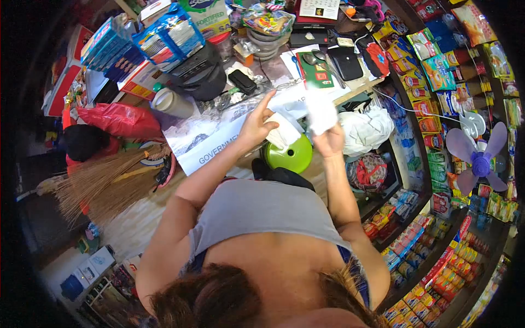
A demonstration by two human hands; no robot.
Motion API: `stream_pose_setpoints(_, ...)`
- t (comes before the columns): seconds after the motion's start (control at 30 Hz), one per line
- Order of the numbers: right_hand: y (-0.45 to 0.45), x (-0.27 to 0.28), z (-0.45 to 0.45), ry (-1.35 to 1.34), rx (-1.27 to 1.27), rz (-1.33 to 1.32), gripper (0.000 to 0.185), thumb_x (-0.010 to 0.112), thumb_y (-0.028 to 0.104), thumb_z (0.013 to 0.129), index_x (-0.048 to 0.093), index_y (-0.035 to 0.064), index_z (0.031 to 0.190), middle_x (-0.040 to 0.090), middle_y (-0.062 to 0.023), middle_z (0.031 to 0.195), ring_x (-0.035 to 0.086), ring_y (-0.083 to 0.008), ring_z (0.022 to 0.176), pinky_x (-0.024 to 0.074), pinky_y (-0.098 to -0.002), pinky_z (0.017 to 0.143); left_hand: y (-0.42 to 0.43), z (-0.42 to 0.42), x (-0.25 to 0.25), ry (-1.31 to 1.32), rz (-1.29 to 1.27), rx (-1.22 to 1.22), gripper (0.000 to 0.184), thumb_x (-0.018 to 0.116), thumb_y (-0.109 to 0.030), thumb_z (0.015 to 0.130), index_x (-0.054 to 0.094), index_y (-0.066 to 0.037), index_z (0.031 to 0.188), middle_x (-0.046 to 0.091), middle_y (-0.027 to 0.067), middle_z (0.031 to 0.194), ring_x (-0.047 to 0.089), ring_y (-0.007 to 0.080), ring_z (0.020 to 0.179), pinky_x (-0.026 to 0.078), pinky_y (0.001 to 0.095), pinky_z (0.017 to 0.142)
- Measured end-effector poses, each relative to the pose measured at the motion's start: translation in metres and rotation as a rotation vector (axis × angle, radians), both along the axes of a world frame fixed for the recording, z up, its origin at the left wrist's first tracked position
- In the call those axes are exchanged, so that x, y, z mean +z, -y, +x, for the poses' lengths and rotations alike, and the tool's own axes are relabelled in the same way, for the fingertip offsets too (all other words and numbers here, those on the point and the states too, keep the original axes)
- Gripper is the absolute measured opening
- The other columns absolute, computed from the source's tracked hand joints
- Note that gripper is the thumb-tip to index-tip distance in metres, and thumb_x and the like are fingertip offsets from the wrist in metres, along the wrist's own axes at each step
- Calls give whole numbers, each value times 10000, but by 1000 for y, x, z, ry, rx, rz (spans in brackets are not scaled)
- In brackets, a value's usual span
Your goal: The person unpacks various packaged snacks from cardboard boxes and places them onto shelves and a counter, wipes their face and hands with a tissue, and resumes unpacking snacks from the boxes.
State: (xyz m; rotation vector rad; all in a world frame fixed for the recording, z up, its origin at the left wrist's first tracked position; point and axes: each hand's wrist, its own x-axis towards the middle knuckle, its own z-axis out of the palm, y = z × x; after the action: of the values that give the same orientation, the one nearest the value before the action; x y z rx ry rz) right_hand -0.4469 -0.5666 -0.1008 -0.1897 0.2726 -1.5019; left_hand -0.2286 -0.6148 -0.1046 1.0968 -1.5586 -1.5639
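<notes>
My left hand (258, 127) is over the table's front edge, its index finger stretched out and its thumb against a white folded piece (284, 132). That piece looks like paper or thin cloth; I cannot tell which. My right hand (329, 142) grips a second white piece (321, 112), smeared by motion and held upright. Below and between both hands is a lime-green round stool (299, 154) with a hole in its top. Under the hands lies a white printed sheet (219, 139) with large lettering. A green booklet (316, 72) lies just beyond the right hand's piece.
A black phone (242, 81), a black pouch (346, 63) and a grey tumbler (173, 103) are on the table. To the left are a stick broom (104, 186) and a red plastic bag (123, 120). Shelves of packets and a purple fan (480, 164) line the right side.
</notes>
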Motion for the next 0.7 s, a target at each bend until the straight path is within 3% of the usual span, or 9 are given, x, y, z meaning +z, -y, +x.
stream_pose_setpoints(0.07,-4,19,-38,-94,-141,-61,479,519,33,833,399,-50,1289,496,-155,1284,495,-279,1173,404,-403,989,7,-24,-10,12,17,-78,788,659,48,723,295,-158,1391,631,122,919,589,173,899,449,306,808)
stream_pose_setpoints(0.13,-9,31,-58,-370,-242,-90,490,510,3,816,395,-49,1290,503,-147,1274,499,-284,1169,394,-407,1000,27,-58,-20,21,-42,-137,680,639,44,738,361,-92,1343,621,140,984,576,160,926,446,284,797)
stream_pose_setpoints(0.27,-20,38,-55,-472,-258,68,512,499,-51,763,424,-45,1269,535,-133,1219,526,-255,1132,421,-394,976,99,-152,-53,-6,-414,-7,389,646,-48,730,559,-47,1109,582,156,1067,557,283,1036,438,347,881)
stream_pose_setpoints(0.33,-25,31,-46,-466,-228,88,536,495,-58,751,411,-42,1280,529,-136,1231,529,-248,1136,417,-390,987,131,-185,-72,188,-408,-17,436,676,-67,667,558,-54,1087,508,207,1197,502,363,1101,424,393,908)
stream_pose_setpoints(0.43,-25,32,-25,-524,-219,176,454,501,-55,752,480,-29,1205,582,-98,1121,587,-198,993,477,-325,845,156,-205,-97,373,-400,4,442,716,-129,673,567,-57,1083,458,204,1234,499,365,1070,426,397,897)
stream_pose_setpoints(0.53,-18,28,-18,-620,-64,168,336,513,-49,762,555,-18,1094,615,-56,993,597,-144,877,470,-265,728,143,-179,-68,203,-304,78,525,746,-199,697,542,-72,1164,486,175,1180,528,329,981,433,374,886)
stream_pose_setpoints(0.6,-8,30,-11,-736,121,140,250,521,-44,770,597,-14,1007,622,-29,907,586,-113,819,443,-234,674,125,-111,-8,-201,378,-249,601,741,-250,742,485,-84,1259,488,152,1187,533,248,945,450,336,849)
stream_pose_setpoints(0.67,8,58,33,-936,252,185,218,535,-30,790,630,-35,986,627,-26,896,532,-78,731,391,-224,609,90,-32,25,-590,649,-413,664,732,-247,762,420,-80,1323,489,144,1209,516,183,996,464,305,801)
stream_pose_setpoints(0.7,16,63,50,-958,358,141,221,539,-29,792,633,-37,992,630,-26,886,523,-73,704,377,-222,590,66,7,34,-533,413,-376,644,737,-211,748,446,-70,1305,508,125,1210,516,172,1015,453,318,823)
